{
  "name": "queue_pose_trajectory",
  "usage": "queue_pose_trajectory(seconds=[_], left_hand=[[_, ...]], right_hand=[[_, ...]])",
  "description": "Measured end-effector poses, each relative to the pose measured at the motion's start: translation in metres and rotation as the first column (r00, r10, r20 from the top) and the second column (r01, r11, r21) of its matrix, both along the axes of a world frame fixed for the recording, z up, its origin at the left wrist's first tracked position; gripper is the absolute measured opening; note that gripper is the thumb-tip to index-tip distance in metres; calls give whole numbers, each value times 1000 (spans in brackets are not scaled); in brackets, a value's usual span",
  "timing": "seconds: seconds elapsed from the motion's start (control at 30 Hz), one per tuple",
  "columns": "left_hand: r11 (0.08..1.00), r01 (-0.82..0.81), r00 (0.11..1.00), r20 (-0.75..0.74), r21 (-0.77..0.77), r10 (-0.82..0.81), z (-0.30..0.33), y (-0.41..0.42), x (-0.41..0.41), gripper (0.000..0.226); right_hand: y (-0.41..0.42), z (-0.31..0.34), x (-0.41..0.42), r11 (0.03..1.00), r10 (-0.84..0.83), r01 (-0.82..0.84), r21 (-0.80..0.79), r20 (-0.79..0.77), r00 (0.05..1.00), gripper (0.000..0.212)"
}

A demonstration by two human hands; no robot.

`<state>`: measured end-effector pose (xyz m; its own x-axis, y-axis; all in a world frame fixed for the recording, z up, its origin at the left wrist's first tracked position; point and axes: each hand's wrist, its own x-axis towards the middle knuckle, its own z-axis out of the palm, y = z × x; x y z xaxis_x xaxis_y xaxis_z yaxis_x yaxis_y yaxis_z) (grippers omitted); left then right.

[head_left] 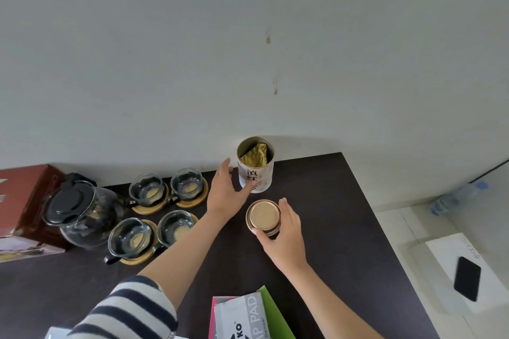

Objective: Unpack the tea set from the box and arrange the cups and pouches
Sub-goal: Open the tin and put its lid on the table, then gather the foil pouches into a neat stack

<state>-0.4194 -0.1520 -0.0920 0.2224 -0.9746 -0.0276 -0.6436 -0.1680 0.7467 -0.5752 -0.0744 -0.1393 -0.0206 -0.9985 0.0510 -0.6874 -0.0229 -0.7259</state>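
One upright open tea tin (255, 173), left hand (224, 192) touching, mouth upward

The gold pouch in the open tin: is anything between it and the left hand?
Nothing visible blocks it. The tin stands open with the gold pouch showing inside. The left hand touches the tin's side, and the right hand holds the lid aside.

Pale wall (165, 49) (brown drip stains), dark table (344, 228), light floor (407, 226).
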Motion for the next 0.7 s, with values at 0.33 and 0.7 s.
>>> queue_pose_trajectory(seconds=[0.33,0.7], left_hand=[[990,-85,993,-94,-109,75,14,109,3,73],[964,-199,978,-89,-174,186,8,254,85,47]], right_hand=[[74,35,12,995,-53,63,-80,125,991,72],[197,35,97,986,82,-60,-156,143,986,50]])
